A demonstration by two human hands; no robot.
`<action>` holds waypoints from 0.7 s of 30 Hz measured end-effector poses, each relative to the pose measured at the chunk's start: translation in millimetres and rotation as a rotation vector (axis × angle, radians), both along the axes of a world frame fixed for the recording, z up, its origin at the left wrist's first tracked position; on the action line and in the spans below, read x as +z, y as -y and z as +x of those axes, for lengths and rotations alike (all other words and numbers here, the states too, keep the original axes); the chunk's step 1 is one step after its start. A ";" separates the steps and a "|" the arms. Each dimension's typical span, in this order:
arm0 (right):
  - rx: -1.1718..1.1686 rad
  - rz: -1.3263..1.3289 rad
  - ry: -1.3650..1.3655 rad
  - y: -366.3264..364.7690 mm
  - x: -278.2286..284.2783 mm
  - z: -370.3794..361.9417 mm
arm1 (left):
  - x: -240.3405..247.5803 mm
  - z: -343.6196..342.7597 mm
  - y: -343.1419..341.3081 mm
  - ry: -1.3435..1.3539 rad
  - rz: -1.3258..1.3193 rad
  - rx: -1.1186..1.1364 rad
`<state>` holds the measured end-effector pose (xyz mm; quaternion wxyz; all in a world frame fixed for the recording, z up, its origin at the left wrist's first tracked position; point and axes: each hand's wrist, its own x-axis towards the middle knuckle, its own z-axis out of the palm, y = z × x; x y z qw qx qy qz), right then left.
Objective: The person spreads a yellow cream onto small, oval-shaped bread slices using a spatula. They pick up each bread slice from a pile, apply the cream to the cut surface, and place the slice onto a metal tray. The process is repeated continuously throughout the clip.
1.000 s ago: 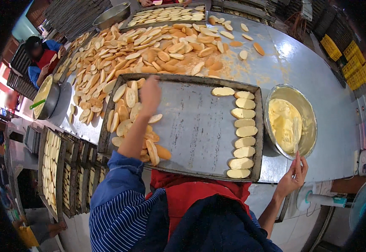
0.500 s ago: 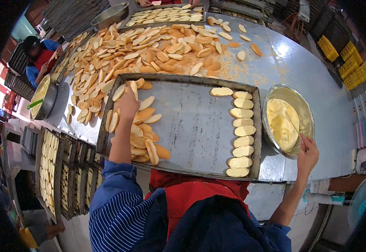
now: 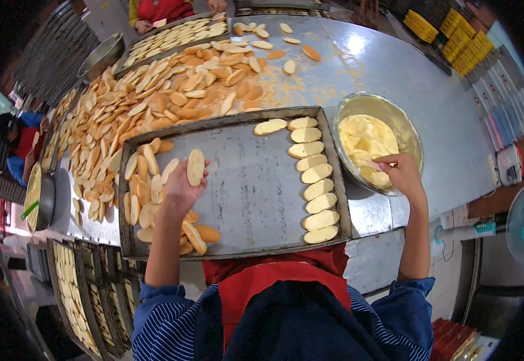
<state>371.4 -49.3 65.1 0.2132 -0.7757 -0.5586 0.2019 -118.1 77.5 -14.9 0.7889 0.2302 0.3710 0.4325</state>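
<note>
My left hand holds up an oval bread slice, its pale cut face showing, over the left part of a dark-rimmed metal baking tray. Plain bread slices lie heaped around that hand inside the tray. Along the tray's right side runs a column of slices coated with pale yellow cream. My right hand grips a small pale flat spreader over a metal bowl of yellow cream, right of the tray.
A large pile of bread slices covers the table beyond the tray. Another person's hands are at a filled tray at the back. A second bowl stands at left, and a rack of trays below it.
My left hand has lifted a bread slice from the heap and moved it rightward over the tray. My right hand has shifted from the bowl's near rim to over the cream. The view has swung.
</note>
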 end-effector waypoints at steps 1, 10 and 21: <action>-0.047 -0.007 -0.072 2.3 4.5 1.8 | 1.9 6.3 10.3 0.061 -0.030 -0.009; -0.246 0.079 -0.421 27.4 12.2 14.5 | 20.0 62.8 60.2 0.312 -0.124 -0.005; -0.213 0.445 -0.661 42.2 7.3 -65.8 | 42.4 107.4 65.6 0.348 0.041 -0.095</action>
